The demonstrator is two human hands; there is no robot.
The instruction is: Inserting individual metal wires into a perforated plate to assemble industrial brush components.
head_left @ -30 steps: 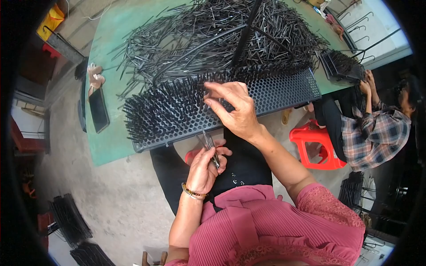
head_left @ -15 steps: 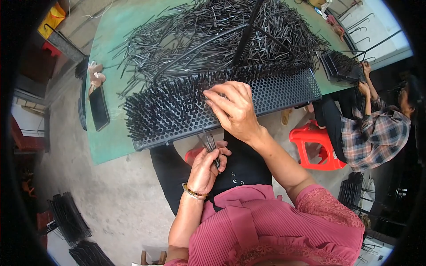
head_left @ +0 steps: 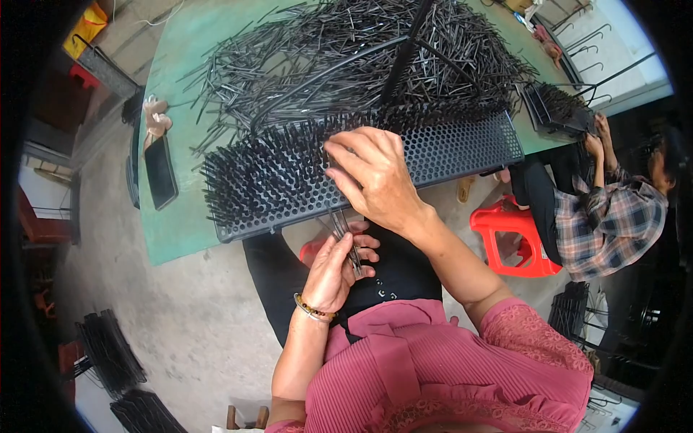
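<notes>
A long black perforated tray (head_left: 465,153) lies along the near edge of the green table. Dark thin sticks (head_left: 256,173) stand upright in its holes, densely on the left and along the back, while the front right holes are bare. My right hand (head_left: 381,177) hovers over the tray's middle at the edge of the standing sticks, fingers bent together. Whatever they pinch is too small or hidden to make out. Below the tray's front edge, my left hand (head_left: 333,278) grips a small bundle of thin dark sticks (head_left: 352,251) between thumb and fingers, tips pointing up toward the tray.
A big heap of loose dark sticks (head_left: 462,54) covers the table (head_left: 184,231) behind the tray, with a black metal frame (head_left: 397,68) across it. A phone (head_left: 160,173) lies at left. On the right, a person in plaid (head_left: 613,224) handles another tray (head_left: 556,108) near a red stool (head_left: 516,238).
My right hand has shifted slightly left and down over the tray. The fingers of my left hand have spread a little around the bundle, which stays in its grip.
</notes>
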